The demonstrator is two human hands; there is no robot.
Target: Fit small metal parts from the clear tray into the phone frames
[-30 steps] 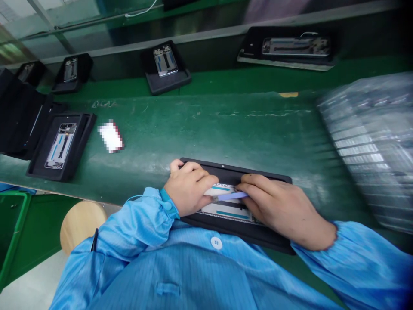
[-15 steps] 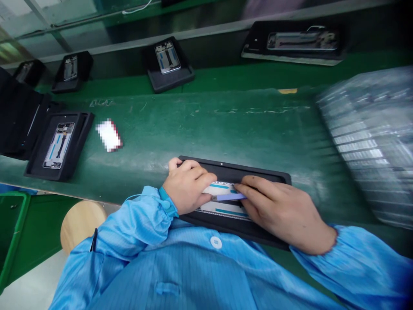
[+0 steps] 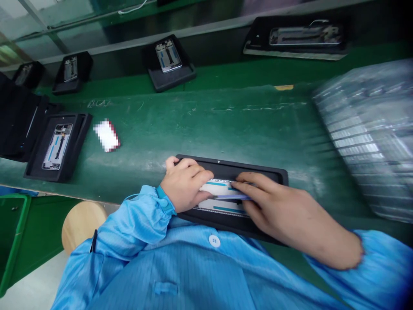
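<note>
Right in front of me a black tray (image 3: 206, 165) holds a phone frame (image 3: 214, 187) with blue strips. My left hand (image 3: 187, 185) rests over the left end of both, its thumb and fingers apart at the frame's edges. A thin purple strip (image 3: 230, 196) lies lengthwise along the middle of the frame, its left end by my left thumb. My right hand (image 3: 274, 204) is bent over the frame's right part, fingertips on the frame and the strip's right end. Its thumb is partly hidden, and whether it pinches the strip is unclear.
At the left, another black tray (image 3: 32, 170) holds a phone frame, beside a pixelated white object (image 3: 108, 135). Several trays with frames stand along the back, one at top centre (image 3: 174, 79). Stacked clear plastic trays (image 3: 371, 142) are at the right. A round wooden stool (image 3: 80, 224) stands lower left.
The purple strip, tilted up and broad before, now looks thinner and lies flatter along the frame. My right wrist has shifted right and down, while my left hand keeps its place on the tray.
</note>
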